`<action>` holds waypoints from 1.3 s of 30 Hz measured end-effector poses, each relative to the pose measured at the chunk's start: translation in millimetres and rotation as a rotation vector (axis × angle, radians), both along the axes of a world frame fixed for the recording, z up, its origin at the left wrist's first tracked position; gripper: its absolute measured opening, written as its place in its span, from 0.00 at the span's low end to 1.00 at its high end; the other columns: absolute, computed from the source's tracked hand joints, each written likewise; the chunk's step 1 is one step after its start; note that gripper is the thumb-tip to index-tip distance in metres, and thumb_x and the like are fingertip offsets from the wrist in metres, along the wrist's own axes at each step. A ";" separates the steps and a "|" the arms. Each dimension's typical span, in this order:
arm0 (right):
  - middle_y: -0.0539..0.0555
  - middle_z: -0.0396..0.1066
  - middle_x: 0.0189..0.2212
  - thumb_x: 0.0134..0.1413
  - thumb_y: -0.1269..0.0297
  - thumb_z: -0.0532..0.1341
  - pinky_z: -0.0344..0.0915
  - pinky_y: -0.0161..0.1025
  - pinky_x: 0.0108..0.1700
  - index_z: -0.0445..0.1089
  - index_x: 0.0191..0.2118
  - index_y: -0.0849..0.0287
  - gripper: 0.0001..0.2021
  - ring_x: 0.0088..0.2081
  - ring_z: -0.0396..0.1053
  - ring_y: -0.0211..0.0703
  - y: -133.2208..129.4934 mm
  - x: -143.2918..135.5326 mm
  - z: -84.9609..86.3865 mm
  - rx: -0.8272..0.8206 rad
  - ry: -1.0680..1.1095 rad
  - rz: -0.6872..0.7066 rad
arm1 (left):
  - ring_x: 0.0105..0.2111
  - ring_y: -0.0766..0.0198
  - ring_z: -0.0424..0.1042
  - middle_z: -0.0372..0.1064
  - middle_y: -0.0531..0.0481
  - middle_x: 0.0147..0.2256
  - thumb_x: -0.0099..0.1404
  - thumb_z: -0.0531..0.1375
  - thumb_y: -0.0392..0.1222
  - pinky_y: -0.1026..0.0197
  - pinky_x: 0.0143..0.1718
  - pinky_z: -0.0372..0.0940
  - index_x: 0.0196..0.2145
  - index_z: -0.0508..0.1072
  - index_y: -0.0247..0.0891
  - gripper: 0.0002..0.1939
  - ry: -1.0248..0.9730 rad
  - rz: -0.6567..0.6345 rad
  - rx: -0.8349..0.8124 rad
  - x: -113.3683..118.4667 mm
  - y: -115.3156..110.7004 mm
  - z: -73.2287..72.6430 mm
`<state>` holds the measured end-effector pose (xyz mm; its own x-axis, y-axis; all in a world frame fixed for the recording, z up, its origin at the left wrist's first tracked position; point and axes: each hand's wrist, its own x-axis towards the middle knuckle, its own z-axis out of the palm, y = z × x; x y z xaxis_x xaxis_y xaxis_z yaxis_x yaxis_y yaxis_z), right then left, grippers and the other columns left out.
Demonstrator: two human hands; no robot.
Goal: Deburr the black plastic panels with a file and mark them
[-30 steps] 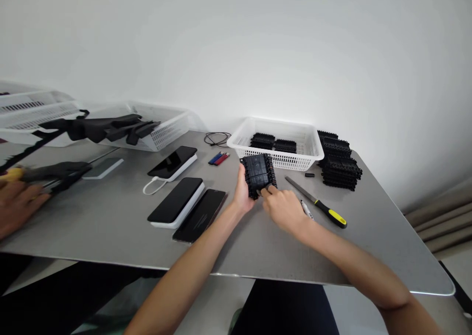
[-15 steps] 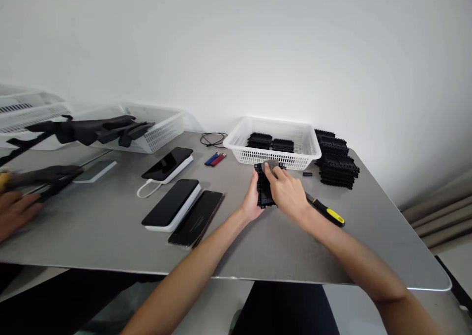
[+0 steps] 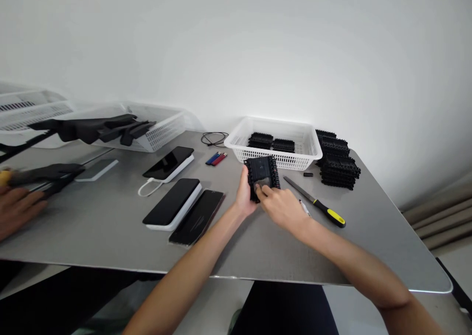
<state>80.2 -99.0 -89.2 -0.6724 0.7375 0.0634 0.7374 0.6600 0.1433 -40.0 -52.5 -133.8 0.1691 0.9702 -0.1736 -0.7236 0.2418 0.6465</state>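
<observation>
My left hand (image 3: 246, 193) grips a black plastic part (image 3: 261, 169) with toothed edges by its left side, tilted up above the table. Pressed to the lower face of that part is a small grey pad (image 3: 264, 182), held under the fingers of my right hand (image 3: 282, 205). Its exact kind I cannot make out. On the table to the right lies a file (image 3: 317, 203) with a black and yellow handle. A white pen-like item (image 3: 304, 208) shows partly behind my right hand.
A white basket (image 3: 276, 159) holds similar black parts, and more are stacked (image 3: 337, 165) beside it. Left of me lie phones on white blocks (image 3: 173, 202), a dark flat case (image 3: 197, 217), two lighters (image 3: 216, 158) and a cable (image 3: 214, 138). A co-worker's hand (image 3: 18, 209) works at far left.
My right hand and the grey pad have slid from the top of the black part down to its lower area. More of the file and the white pen-like item now shows.
</observation>
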 end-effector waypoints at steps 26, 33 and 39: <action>0.56 0.71 0.36 0.61 0.71 0.48 0.67 0.41 0.42 0.67 0.56 0.61 0.21 0.39 0.69 0.43 27.6 13.3 2.7 -0.025 0.993 0.002 | 0.59 0.52 0.64 0.73 0.46 0.51 0.67 0.48 0.63 0.51 0.60 0.59 0.53 0.72 0.40 0.30 -0.093 -0.136 0.110 15.5 -10.8 -4.3; 0.60 0.69 0.40 0.59 0.74 0.46 0.66 0.42 0.42 0.62 0.60 0.63 0.25 0.39 0.68 0.45 19.6 1.8 -10.1 -0.097 0.768 -0.054 | 0.56 0.51 0.67 0.75 0.46 0.47 0.64 0.51 0.66 0.52 0.56 0.62 0.46 0.77 0.40 0.30 -0.040 -0.091 0.076 13.5 -9.5 -6.2; 0.60 0.70 0.41 0.59 0.74 0.47 0.63 0.40 0.37 0.62 0.60 0.64 0.24 0.37 0.69 0.44 4.8 -1.7 -3.2 -0.159 0.529 -0.115 | 0.50 0.52 0.72 0.77 0.46 0.43 0.62 0.52 0.67 0.54 0.51 0.66 0.43 0.78 0.39 0.31 -0.017 -0.009 0.054 4.8 -2.1 -5.4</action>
<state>78.6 -94.2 -92.4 -0.4938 0.8322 0.2523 0.7503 0.5544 -0.3601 -35.1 -54.6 -139.2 0.1807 0.9764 -0.1183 -0.7321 0.2139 0.6467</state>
